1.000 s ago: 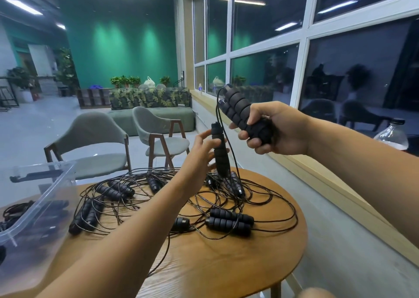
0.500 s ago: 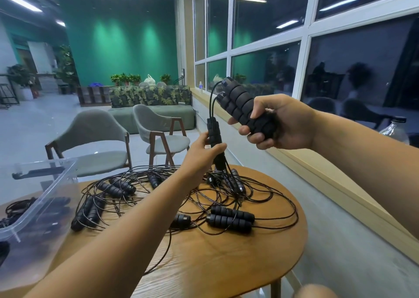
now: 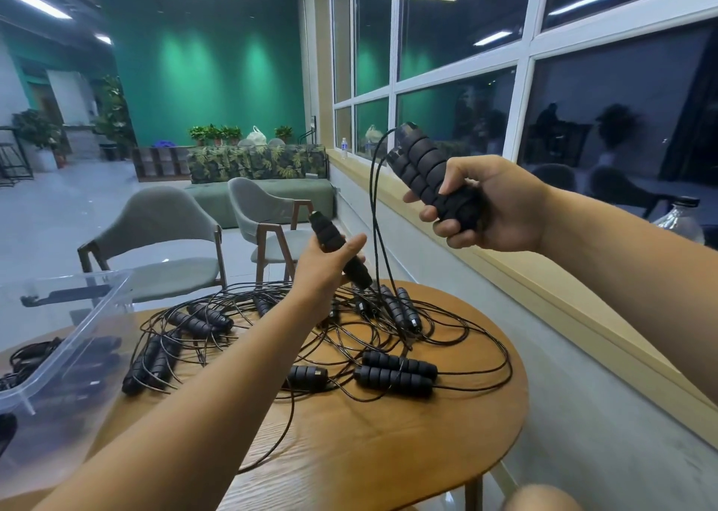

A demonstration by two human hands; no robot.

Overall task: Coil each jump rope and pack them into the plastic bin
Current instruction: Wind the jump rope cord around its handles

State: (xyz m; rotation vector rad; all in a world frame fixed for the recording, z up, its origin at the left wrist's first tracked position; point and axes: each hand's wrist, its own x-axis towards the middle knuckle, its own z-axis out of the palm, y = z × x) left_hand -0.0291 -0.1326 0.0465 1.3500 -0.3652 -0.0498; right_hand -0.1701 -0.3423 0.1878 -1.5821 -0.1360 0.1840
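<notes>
Your right hand (image 3: 493, 209) is raised above the far side of the table (image 3: 388, 452), forearm coming in from the right, its fingers curled under a pair of black foam handles (image 3: 427, 168) held side by side, with the thumb laid across the top. The pair tilts up and to the left, away from you. From its upper end a thin black cord (image 3: 373, 207) arcs over and hangs down to the heap on the table. Your left hand (image 3: 324, 267) is lower and nearer the middle, its forearm reaching in from the bottom left. It grips a single handle (image 3: 336, 246) around the lower half, fingers wrapped behind it and the thumb pointing up along the side. That handle leans with its top end to the upper left and its bottom end just over the heap. Below both hands lies the tangle of jump ropes (image 3: 388, 331), cords looping across the round wooden top and several handles scattered through it (one pair (image 3: 396, 372) lies side by side near the right). The clear plastic bin (image 3: 77, 316) stands at the left edge of the table, and dark ropes (image 3: 35, 355) show through its wall. A plastic bottle (image 3: 678, 219) stands behind your right forearm by the window.
</notes>
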